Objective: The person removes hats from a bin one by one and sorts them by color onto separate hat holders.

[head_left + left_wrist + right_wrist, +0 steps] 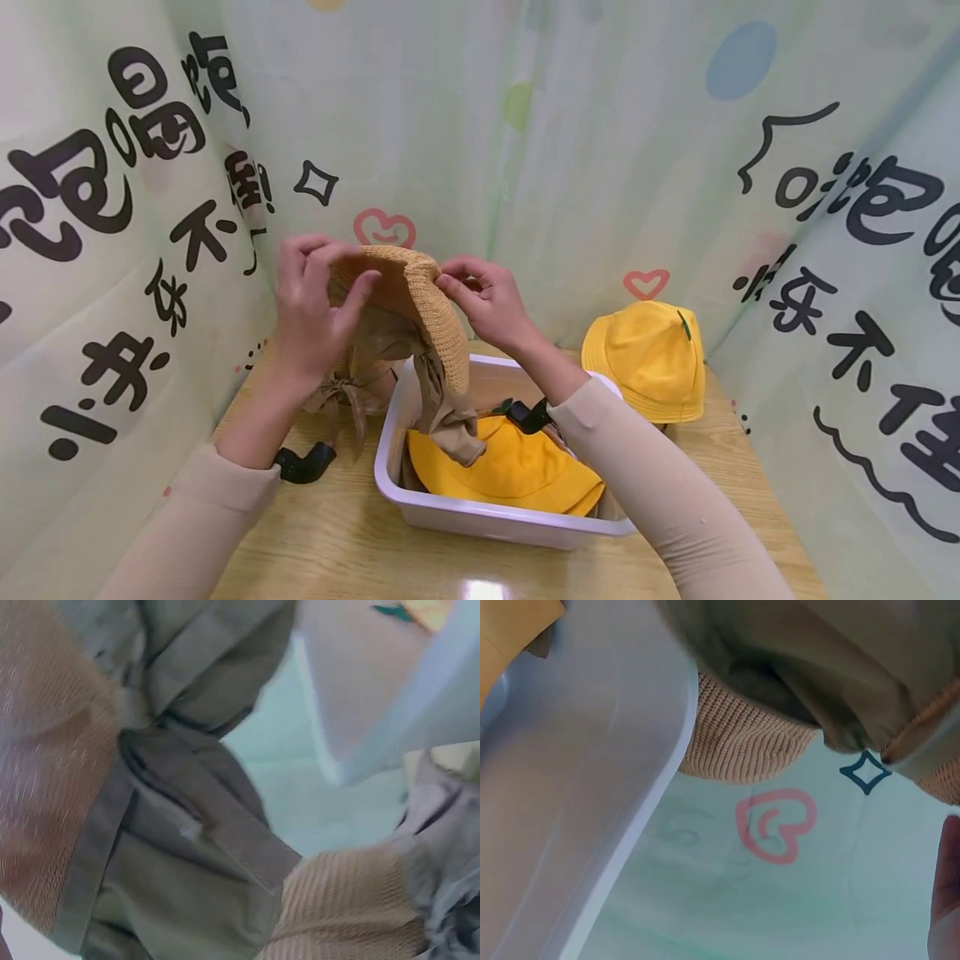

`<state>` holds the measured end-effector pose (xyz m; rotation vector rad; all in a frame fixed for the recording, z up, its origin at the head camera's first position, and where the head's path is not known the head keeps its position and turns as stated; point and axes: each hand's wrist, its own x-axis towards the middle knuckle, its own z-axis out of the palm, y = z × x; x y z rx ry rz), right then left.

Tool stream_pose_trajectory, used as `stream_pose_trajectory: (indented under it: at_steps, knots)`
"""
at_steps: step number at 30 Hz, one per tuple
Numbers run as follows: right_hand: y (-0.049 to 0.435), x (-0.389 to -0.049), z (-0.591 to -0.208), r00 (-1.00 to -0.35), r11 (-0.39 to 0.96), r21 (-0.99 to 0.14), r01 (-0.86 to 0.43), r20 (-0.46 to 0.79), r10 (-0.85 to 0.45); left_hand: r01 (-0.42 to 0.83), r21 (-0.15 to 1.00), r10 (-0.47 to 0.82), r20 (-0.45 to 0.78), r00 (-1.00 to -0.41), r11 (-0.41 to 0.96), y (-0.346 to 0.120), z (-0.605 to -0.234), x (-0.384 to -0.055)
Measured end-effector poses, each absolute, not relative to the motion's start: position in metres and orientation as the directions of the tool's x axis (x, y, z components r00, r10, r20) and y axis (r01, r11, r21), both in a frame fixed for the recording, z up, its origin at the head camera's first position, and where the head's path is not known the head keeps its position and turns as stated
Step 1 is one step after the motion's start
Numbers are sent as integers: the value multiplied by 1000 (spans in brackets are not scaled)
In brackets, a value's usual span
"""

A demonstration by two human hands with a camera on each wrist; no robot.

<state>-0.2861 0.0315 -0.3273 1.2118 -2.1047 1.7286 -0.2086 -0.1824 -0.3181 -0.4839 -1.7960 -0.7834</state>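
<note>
Raised over the left end of the white basin is a tan knitted hat (442,325) with a brown cloth band and ties hanging down. My right hand (491,304) pinches its upper edge between thumb and fingers. On the other side, my left hand (315,292) holds the rim, fingers bent over it and thumb across the opening. The brown cloth ties (202,802) fill much of the left wrist view. In the right wrist view, the brown cloth (840,652) hangs close to the camera. A second tan hat (363,375) with a brown bow sits on the table behind, partly hidden.
The white basin (487,529) stands mid-table with yellow hats (510,467) inside. Another yellow hat (645,358) with a green leaf tab is at the back right. Printed curtains (465,167) enclose the wooden table (322,542). Black devices sit at both wrists.
</note>
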Motion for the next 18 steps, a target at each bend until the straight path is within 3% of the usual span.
stream_pose_trajectory:
  at_steps: [6, 10, 14, 18]
  knots:
    - [34, -286, -330, -644, 40, -706, -707, 621, -447, 650, 357, 79, 837, -541, 671, -160, -333, -199]
    - [33, -284, -332, -577, 10, -636, -771, 693, -432, 632, 431, 108, 767, -633, 644, -149, -337, -198]
    - [32, -280, -332, -512, -10, -569, -822, 747, -424, 645, 454, 116, 757, -643, 615, -143, -339, -198]
    - [31, -279, -333, -486, 3, -531, -848, 775, -404, 676, 516, 64, 768, -637, 526, -141, -336, -202]
